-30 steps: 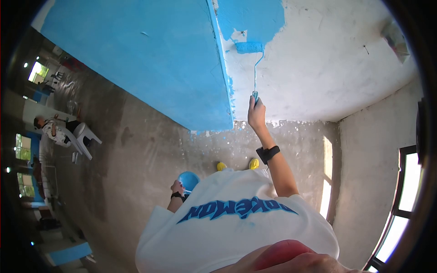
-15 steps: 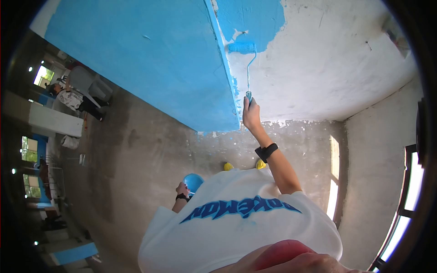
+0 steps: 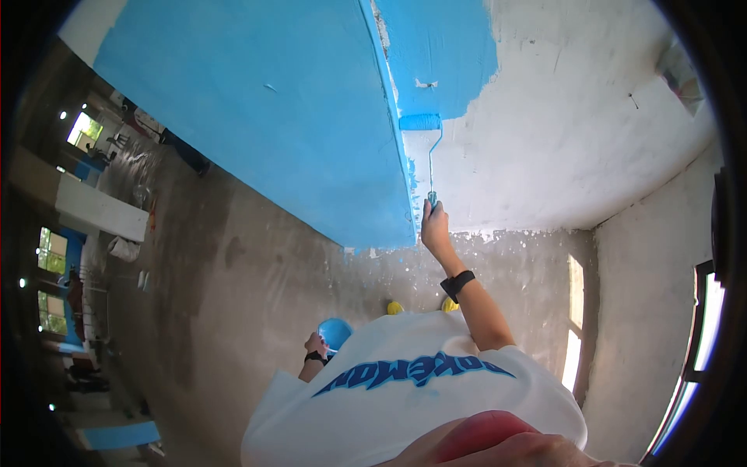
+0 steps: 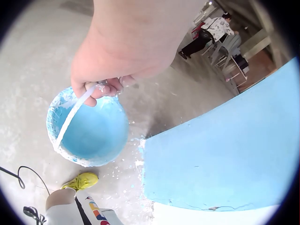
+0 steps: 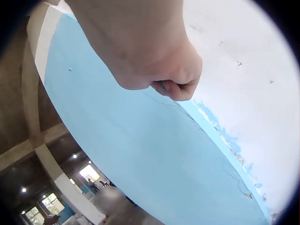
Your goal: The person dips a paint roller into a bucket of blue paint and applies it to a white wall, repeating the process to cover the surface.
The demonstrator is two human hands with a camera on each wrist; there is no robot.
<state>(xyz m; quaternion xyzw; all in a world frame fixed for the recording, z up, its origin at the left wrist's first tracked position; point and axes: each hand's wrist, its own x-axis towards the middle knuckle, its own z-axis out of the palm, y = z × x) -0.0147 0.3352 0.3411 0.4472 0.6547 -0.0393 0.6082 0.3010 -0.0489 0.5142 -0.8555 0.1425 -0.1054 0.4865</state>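
The right hand point(image 3: 436, 227) grips the handle of a paint roller point(image 3: 420, 122), whose blue sleeve lies on the wall at the lower edge of a wet blue patch point(image 3: 443, 54), close to the corner. In the right wrist view the curled right hand point(image 5: 159, 61) hides the roller. Fingers of the left hand point(image 4: 108, 70) are curled round the white handle point(image 4: 72, 113) of a bucket point(image 4: 123, 136) with light blue paint inside and on its rim. In the head view the left hand point(image 3: 315, 345) is beside the bucket point(image 3: 335, 333), left of the shirt.
A blue-painted wall face point(image 3: 257, 101) juts out on the left, meeting the whitish wall point(image 3: 545, 132). Yellow shoes point(image 3: 395, 308) stand on the paint-spotted concrete floor point(image 3: 257, 311). A person point(image 4: 213, 30) is beside plastic chairs farther off. Windows point(image 3: 704, 311) are at right.
The roller and right hand have moved down in the head view, and blue now covers more wall near the corner, around the small bare spot. The left hand still holds the bucket.
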